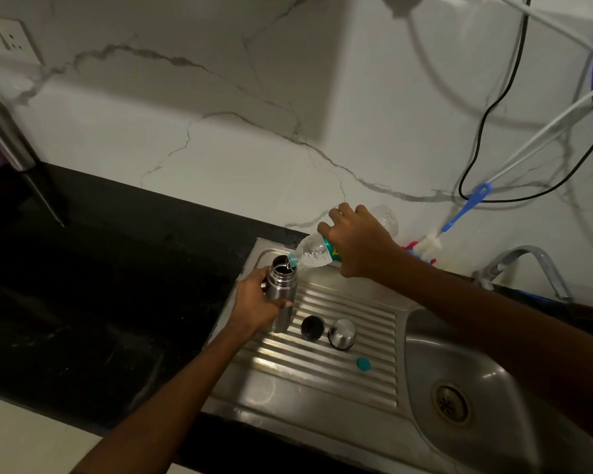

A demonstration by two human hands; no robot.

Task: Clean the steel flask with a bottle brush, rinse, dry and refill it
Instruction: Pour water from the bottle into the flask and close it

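Refilling stage, judged from present layout. Item: cylindrical brushed-steel flask [281,289], upright on the ribbed steel drainboard [350,340] beside the black stone counter [100,285], mouth uncapped. Left hand [259,307] grips the flask body, fingers [281,304] curled round its side. Right hand [355,244] holds a clear plastic water bottle with teal label [314,254], fingers wrapped round its middle; bottle tilted, neck at the flask mouth, water entering. Fill level not readable.

Loose parts on the drainboard, apart from the flask: round black inner stopper [312,327], domed steel outer cap [342,333], small teal bottle cap [363,364].

Blue-handled white bottle brush [435,242] lies set aside behind the sink, against the marble wall: brushing appears finished; rinsing and drying likely done too.

Remaining: complete fill, fit stopper, fit cap.
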